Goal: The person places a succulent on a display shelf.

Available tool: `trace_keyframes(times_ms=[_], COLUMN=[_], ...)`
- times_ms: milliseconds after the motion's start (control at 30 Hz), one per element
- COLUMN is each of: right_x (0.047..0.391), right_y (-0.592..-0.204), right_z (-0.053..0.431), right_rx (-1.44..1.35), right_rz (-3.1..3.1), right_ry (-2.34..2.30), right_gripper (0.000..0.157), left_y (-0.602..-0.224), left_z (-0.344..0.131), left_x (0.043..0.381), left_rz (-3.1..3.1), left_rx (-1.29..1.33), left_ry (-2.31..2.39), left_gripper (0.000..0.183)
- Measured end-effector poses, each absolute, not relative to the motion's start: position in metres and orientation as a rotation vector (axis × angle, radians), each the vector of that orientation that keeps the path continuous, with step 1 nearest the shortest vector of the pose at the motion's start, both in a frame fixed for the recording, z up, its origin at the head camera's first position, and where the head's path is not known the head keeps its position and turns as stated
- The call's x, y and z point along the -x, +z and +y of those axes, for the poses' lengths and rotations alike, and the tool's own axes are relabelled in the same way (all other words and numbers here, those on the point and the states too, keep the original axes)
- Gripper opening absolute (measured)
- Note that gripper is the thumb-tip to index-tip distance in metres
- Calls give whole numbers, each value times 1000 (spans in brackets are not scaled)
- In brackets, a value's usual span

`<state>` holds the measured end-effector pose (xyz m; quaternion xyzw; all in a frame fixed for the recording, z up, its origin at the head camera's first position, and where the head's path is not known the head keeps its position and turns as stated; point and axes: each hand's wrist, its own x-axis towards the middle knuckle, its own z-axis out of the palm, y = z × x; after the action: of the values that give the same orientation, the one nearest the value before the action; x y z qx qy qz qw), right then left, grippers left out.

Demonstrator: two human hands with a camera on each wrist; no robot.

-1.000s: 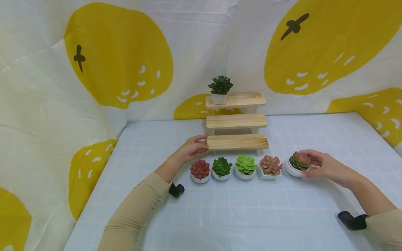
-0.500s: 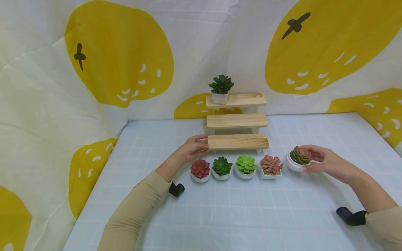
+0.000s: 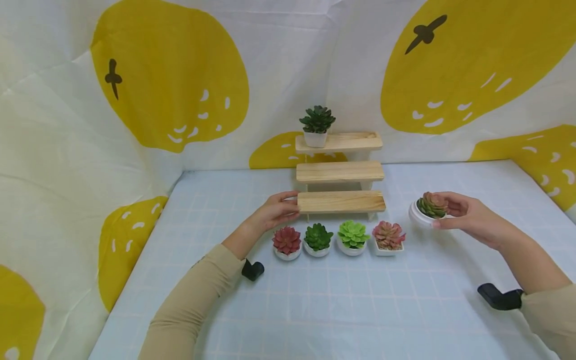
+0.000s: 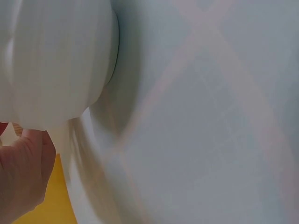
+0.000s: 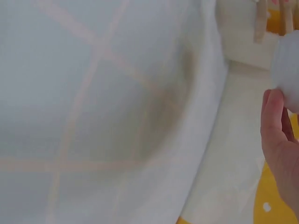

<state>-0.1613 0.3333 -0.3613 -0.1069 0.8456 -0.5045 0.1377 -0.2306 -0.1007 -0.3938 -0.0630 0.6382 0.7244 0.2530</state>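
My right hand pinches a white round pot with a reddish-green succulent and holds it up over the table, right of the stand. In the right wrist view, fingers press against the white pot. My left hand grips the left end of the lowest step of a three-tier wooden stand. A dark green succulent in a white pot stands at the left of the top step. Large in the left wrist view is a white pot, with the left hand beyond it.
In a row before the stand sit a dark red succulent, a green one, a bright green one and a pink one in a square pot. A pale checked cloth covers the table, with a lemon-print curtain behind.
My right hand has raised the reddish-green succulent off the table, up and toward the back. The left hand has stayed at the stand.
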Motion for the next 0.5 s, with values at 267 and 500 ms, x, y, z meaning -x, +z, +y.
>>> trace_keyframes(times_ms=[267, 500], right_x=[171, 177], right_y=[-340, -324], right_z=[327, 319], right_rx=[253, 282], right_rz=[2456, 2453], right_ry=[-1465, -1526], right_gripper=[45, 41], left_y=[-394, -393], left_z=[-100, -100], left_x=[231, 230], left_rz=[1736, 1739], left_rx=[169, 177], left_ry=[1969, 1968], left_gripper=[57, 56])
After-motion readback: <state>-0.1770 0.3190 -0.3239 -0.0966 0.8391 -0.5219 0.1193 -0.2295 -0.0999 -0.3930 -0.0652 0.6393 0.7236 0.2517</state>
